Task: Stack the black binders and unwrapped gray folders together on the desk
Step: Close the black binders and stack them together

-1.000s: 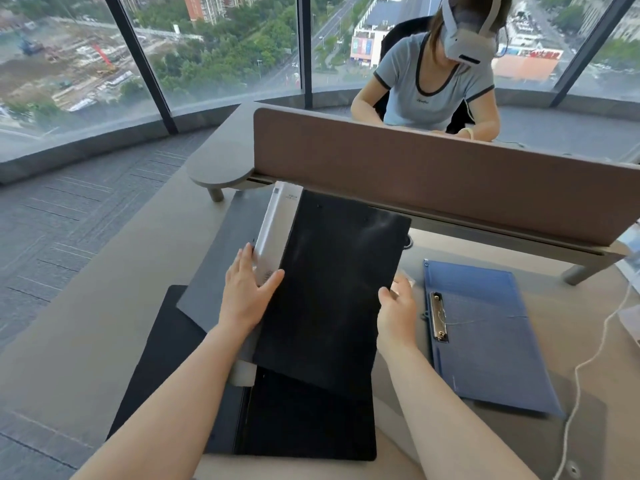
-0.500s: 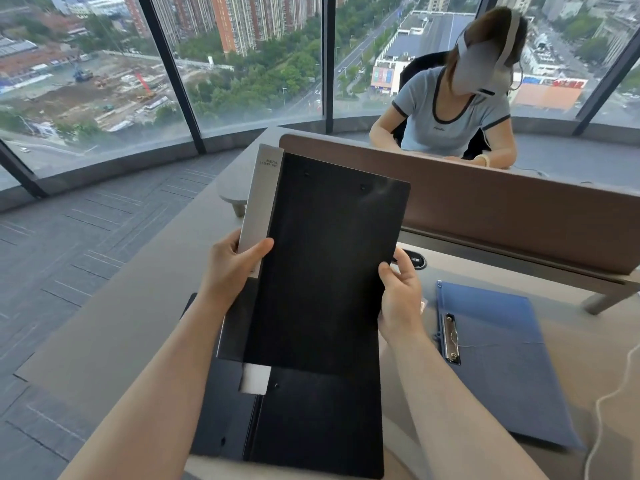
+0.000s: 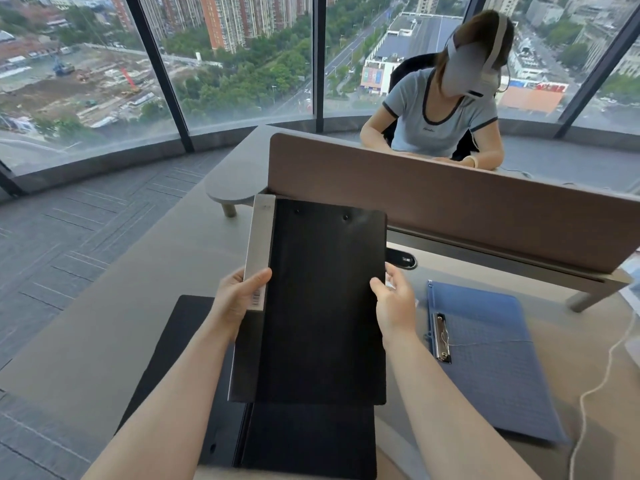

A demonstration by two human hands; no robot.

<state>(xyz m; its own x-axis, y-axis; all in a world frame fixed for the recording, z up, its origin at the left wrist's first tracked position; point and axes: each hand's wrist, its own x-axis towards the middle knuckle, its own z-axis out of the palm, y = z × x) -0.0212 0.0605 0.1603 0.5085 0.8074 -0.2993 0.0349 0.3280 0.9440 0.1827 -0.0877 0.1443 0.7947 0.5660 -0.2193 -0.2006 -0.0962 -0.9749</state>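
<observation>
Gripped at its grey spine by the left hand (image 3: 239, 299) and right edge by the right hand (image 3: 393, 304): flat black plastic binder (image 3: 325, 299), raised above another black binder (image 3: 304, 441) lying on the beige desk (image 3: 104, 323).

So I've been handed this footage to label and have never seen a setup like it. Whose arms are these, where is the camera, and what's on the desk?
There is no machine here. The arms belong to a person wearing a camera on their head, so the single view looks forward and down at their own hands.

The left hand grips the gray spine side of a black binder, and the right hand holds its opposite edge. The binder is lifted and tilted toward the camera.

Under it, on the desk, lie more black binders. To the right lies a blue folder with a metal clip, and a white cable runs past it.

Behind a brown divider panel another person wearing a headset sits at the facing desk. Large windows show a city far below.
</observation>
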